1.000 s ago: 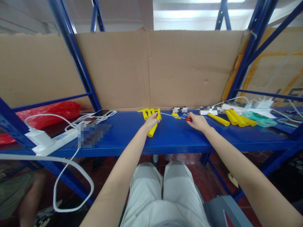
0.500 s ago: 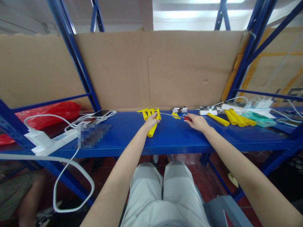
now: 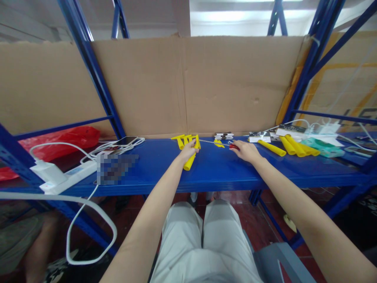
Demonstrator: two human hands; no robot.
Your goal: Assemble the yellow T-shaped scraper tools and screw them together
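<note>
My left hand [image 3: 188, 151] is closed around a yellow T-shaped plastic piece [image 3: 189, 162], whose tube end points toward me. My right hand [image 3: 246, 151] grips the red handle of a screwdriver [image 3: 235, 147]. Its thin metal shaft runs left to the head of the yellow piece; whether the tip touches a screw is too small to tell. Behind my left hand lie several more yellow T-shaped pieces [image 3: 178, 142]. Small yellow parts [image 3: 218, 143] lie between my hands, in front of a stack of black-and-white packets [image 3: 224, 136].
On the right of the blue shelf [image 3: 218, 169] are several yellow tubes [image 3: 294, 147], printed cards [image 3: 259, 137] and a green plastic bag [image 3: 324, 148]. A power strip [image 3: 73, 177], white cables [image 3: 118, 146] and a red bag [image 3: 67, 141] are on the left. Cardboard [image 3: 188, 86] stands behind.
My right hand and the screwdriver handle have shifted very slightly. My left hand keeps its hold on the yellow piece.
</note>
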